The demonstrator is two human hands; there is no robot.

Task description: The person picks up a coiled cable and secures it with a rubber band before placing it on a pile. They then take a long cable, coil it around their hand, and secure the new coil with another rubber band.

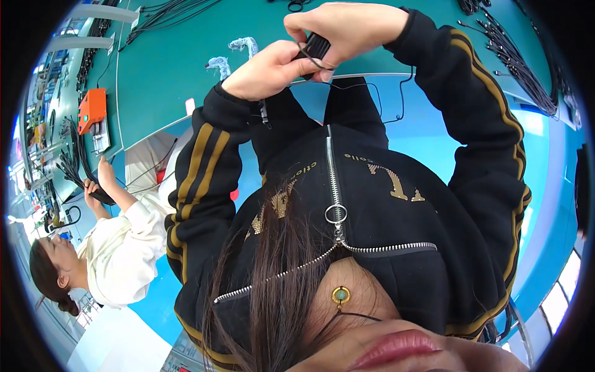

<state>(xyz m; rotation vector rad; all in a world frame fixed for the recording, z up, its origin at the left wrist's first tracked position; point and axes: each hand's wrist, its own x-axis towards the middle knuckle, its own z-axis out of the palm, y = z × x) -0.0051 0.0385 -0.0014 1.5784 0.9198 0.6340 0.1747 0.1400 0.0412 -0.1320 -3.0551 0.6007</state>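
Observation:
My left hand (266, 68) and my right hand (347, 28) meet over the edge of the green table (167, 68). Between them they grip a small black cable bundle (317, 44). The right hand closes over its top, and the left hand's fingers pinch it from the side. A thin black wire (396, 102) loops down from the bundle in front of my black jacket with gold-striped sleeves. Most of the bundle is hidden by my fingers.
Bundles of black cables (514, 62) lie at the table's upper right, more cables (167, 12) at the upper left. Two white wrapped pieces (242, 44) and an orange box (92, 108) sit on the table. At left, a person in white (118, 248) holds a sheaf of black cables (77, 167).

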